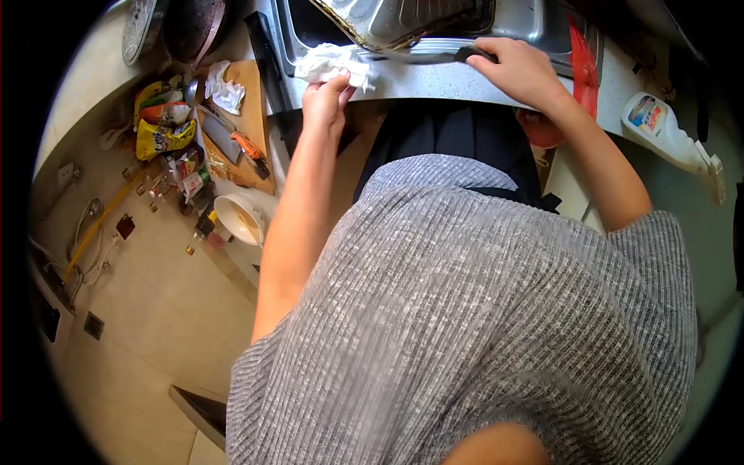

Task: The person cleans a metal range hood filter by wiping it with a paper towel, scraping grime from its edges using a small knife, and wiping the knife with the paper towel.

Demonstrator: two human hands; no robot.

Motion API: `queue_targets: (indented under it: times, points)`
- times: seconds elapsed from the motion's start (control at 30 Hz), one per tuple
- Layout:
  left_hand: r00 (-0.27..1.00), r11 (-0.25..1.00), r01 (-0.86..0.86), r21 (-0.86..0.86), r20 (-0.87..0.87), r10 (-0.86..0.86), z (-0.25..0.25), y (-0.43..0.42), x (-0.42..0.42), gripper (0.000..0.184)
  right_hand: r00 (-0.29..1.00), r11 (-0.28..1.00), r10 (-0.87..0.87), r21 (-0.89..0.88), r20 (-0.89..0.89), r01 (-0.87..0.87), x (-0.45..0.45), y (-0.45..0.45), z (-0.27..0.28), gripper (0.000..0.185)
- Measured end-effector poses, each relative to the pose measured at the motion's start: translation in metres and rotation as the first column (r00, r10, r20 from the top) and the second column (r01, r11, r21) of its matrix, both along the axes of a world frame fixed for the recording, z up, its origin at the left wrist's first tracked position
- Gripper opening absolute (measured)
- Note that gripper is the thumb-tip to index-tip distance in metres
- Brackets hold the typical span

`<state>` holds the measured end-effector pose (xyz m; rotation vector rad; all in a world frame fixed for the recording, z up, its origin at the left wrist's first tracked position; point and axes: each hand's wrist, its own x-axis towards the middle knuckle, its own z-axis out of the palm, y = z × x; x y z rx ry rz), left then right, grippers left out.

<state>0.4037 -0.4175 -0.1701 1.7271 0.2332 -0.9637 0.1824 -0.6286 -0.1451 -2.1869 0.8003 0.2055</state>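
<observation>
My left hand [325,101] pinches a crumpled white cloth or tissue [332,65] above the counter edge in front of the sink. Farther right, my right hand [515,70] is wrapped round the dark handle of a long utensil [426,57], which looks like a knife and points left to the cloth. Its far end is blurred near the cloth. Just beyond both hands lies a metal tray [387,22] with brownish edges, over the steel sink [535,39].
At the left, a wooden board [252,101] holds a cleaver, an orange-handled tool and another white tissue. Packets [165,139] and a white bowl [239,218] are nearby. A red bag [583,66] hangs by the sink; a white spray bottle [665,132] lies farther right.
</observation>
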Motion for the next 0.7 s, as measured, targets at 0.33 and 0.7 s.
queue_targets:
  times: [0.33, 0.7]
  points:
    - [0.965, 0.966, 0.249, 0.068, -0.099, -0.242, 0.024, -0.025, -0.016, 0.033, 0.978, 0.951, 0.106, -0.306, 0.182, -0.046, 0.011, -0.006, -0.045, 0.022]
    - [0.967, 0.958, 0.249, 0.139, 0.027, -0.255, 0.021, -0.031, -0.017, 0.023, 0.958, 0.957, 0.240, -0.206, 0.156, -0.206, 0.029, -0.027, -0.017, 0.019]
